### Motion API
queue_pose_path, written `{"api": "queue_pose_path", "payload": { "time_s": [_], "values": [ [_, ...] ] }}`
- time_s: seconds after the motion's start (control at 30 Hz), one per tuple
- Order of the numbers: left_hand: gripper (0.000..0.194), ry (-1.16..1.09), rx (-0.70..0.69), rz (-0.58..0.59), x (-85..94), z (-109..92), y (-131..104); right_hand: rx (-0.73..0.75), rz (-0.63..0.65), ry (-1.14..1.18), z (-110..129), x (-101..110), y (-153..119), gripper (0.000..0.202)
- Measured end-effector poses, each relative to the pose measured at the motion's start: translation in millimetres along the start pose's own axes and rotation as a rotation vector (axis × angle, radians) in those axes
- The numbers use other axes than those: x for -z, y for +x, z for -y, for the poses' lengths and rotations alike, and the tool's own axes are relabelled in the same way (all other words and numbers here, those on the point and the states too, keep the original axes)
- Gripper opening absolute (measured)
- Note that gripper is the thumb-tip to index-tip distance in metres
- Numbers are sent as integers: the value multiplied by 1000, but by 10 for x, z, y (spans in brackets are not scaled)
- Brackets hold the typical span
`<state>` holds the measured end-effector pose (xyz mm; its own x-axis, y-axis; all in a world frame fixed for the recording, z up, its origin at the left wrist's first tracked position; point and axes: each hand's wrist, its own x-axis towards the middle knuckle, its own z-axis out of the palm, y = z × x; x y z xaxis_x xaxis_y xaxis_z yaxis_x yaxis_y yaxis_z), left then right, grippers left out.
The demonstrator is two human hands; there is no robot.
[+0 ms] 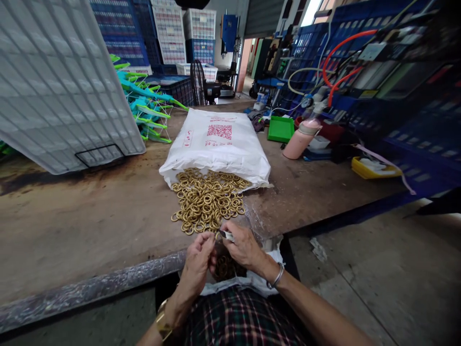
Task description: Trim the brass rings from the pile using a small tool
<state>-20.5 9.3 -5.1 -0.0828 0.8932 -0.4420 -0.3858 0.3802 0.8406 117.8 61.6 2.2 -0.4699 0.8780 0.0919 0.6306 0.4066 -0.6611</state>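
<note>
L hand [197,257] pinched shut, contents unclr | R hand [247,245] gripping dark-tipped tool [229,236], near side of ring pile [205,202] | best: L steady, tip clr of L fingers

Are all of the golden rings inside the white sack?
No, many golden rings lie in a loose pile on the table, outside the open end of the white sack.

White sack [219,137]: one. Green tray [281,129]: one. Pink bottle [298,143]: one. Yellow tray [374,170]: one. Fan [198,82], far: one. Gold rings [207,198]: uncountable.
</note>
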Motion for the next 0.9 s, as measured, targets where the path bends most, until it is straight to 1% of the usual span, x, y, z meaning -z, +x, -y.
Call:
{"api": "queue_pose_path", "payload": {
  "time_s": [0.1,0.2,0.27,0.4,0.47,0.53,0.6,0.7,0.77,0.83,0.9],
  "values": [
    [42,74,-25,52,5,15,36,16,4,54,24,-28,2,12],
    [38,80,-18,53,-5,17,67,-2,11,84,5,-75,32,9],
    [38,74,-10,35,-17,17,79,-38,0,123,-16,-89,56,9],
    [37,65,-29,-42,-26,20,60,-165,-74,230,-70,-38,66,23],
    [37,91,-57,-87,-18,15,31,-222,-124,277,-84,7,41,23],
    [38,141,-91,-110,-12,0,-4,-249,-140,339,-64,38,4,21],
    [38,187,-128,-115,-18,-21,-36,-236,-104,411,-4,41,-30,22],
    [40,216,-161,-107,-49,-49,-74,-215,-8,527,114,-10,-52,28],
    [40,233,-174,-90,-66,-57,-93,-246,52,613,164,-63,-48,32],
    [39,241,-161,-64,-67,-52,-106,-293,91,682,174,-111,-39,33],
    [39,229,-122,-35,-49,-35,-111,-311,96,709,157,-143,-33,31]
  ]
}}
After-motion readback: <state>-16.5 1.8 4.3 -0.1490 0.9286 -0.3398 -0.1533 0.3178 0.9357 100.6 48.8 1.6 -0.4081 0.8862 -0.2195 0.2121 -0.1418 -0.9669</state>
